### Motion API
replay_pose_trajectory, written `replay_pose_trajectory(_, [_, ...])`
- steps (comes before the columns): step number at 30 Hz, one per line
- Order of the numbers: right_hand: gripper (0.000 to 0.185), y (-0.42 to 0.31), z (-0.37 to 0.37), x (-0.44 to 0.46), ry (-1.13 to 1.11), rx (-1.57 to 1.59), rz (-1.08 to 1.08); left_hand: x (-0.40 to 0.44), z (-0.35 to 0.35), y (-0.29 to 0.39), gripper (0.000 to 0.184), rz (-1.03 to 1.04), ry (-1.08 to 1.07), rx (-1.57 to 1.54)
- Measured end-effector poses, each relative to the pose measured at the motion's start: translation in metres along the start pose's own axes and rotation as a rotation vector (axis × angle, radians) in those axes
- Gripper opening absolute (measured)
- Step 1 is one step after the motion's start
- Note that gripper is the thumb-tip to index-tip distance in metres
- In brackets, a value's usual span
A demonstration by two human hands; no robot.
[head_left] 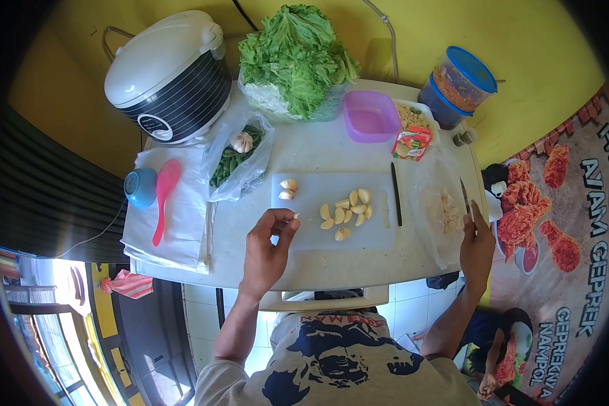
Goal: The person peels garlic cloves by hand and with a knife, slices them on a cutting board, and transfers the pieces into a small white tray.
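Observation:
My left hand (269, 252) is closed in a pinch at the near left edge of the white cutting board (298, 233), with a small pale garlic clove (296, 216) at its fingertips, mostly hidden. My right hand (477, 254) grips a small knife (465, 196), blade pointing away from me, at the table's right side. Beside it lies a clear plastic bag (430, 216) with garlic skins (451, 213) on it. Several peeled garlic cloves (348, 215) are spread over the board's middle. Two unpeeled cloves (287, 189) sit at its far left corner.
At the back stand a rice cooker (172, 78), lettuce (294, 61), a purple container (371, 118) and stacked blue-lidded tubs (457, 88). A bag of green chillies (233, 162) holds a garlic bulb. A pink rice paddle (162, 203) and blue bowl (141, 188) lie left.

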State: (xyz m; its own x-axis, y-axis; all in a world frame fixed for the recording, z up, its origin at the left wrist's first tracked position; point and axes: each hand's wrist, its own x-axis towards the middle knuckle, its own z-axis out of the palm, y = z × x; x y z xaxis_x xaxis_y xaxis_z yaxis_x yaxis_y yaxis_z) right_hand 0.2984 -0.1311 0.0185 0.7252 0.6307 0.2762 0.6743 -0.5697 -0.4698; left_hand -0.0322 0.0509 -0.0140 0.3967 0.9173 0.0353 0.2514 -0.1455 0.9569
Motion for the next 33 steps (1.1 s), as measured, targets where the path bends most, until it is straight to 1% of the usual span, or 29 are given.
replay_pose_trajectory(1, [0.032,-0.012,-0.004,0.000,0.001,0.053,0.026,-0.003,0.000,0.001,0.017,-0.001,0.002,0.000])
replay_pose_trajectory(3, [0.033,-0.028,-0.009,-0.002,0.003,0.105,0.051,-0.007,0.003,0.007,0.019,-0.082,-0.135,-0.545])
replay_pose_trajectory(5, [0.035,-0.039,-0.009,-0.008,-0.115,0.285,0.048,-0.010,0.008,0.015,0.020,-0.064,-0.143,-0.585])
replay_pose_trajectory(6, [0.035,-0.046,-0.004,-0.013,-0.114,0.285,0.051,-0.011,0.011,0.018,0.022,-0.043,-0.155,-0.623])
replay_pose_trajectory(8, [0.036,-0.061,0.006,-0.025,-0.217,0.597,-0.097,-0.014,0.018,0.019,0.023,-0.052,-0.169,-0.652])
replay_pose_trajectory(9, [0.036,-0.070,0.010,-0.031,-0.216,0.597,-0.094,-0.016,0.021,0.020,0.024,-0.059,-0.179,-0.681])
replay_pose_trajectory(10, [0.037,-0.080,0.014,-0.036,-0.254,0.664,-0.160,-0.018,0.024,0.023,0.024,-0.060,-0.180,-0.680])
replay_pose_trajectory(11, [0.037,-0.090,0.017,-0.042,-0.294,0.731,-0.227,-0.020,0.026,0.028,0.026,-0.095,-0.186,-0.755])
replay_pose_trajectory(12, [0.036,-0.101,0.017,-0.047,-0.327,0.737,-0.275,-0.023,0.027,0.031,0.027,-0.131,-0.191,-0.831])
replay_pose_trajectory(13, [0.036,-0.111,0.017,-0.051,-0.358,0.742,-0.324,-0.024,0.029,0.031,0.027,-0.131,-0.192,-0.829])
replay_pose_trajectory(14, [0.040,-0.115,0.023,-0.054,-0.353,0.752,-0.455,-0.027,0.030,0.031,0.028,-0.140,-0.202,-0.887])
replay_pose_trajectory(15, [0.040,-0.119,0.027,-0.058,-0.353,0.753,-0.453,-0.029,0.031,0.030,0.029,-0.151,-0.211,-0.945])
replay_pose_trajectory(16, [0.043,-0.124,0.030,-0.064,-0.374,0.803,-0.499,-0.030,0.030,0.031,0.029,-0.152,-0.212,-0.942])
replay_pose_trajectory(18, [0.051,-0.134,0.032,-0.067,-0.391,0.857,-0.603,-0.031,0.029,0.033,0.023,-0.128,-0.265,-1.080])
replay_pose_trajectory(22, [0.051,-0.139,0.032,-0.070,-0.438,0.850,-0.609,-0.035,0.035,0.030,0.025,-0.092,-0.253,-1.117])
replay_pose_trajectory(25, [0.051,-0.137,0.034,-0.070,-0.428,0.820,-0.639,-0.036,0.034,0.037,0.027,-0.132,-0.236,-1.125])
replay_pose_trajectory(30, [0.049,-0.135,0.040,-0.071,-0.410,0.905,-0.641,-0.038,0.032,0.032,0.024,-0.152,-0.264,-1.153])
replay_pose_trajectory(33, [0.049,-0.134,0.040,-0.070,-0.416,0.918,-0.625,-0.040,0.032,0.030,0.024,-0.119,-0.271,-1.165])
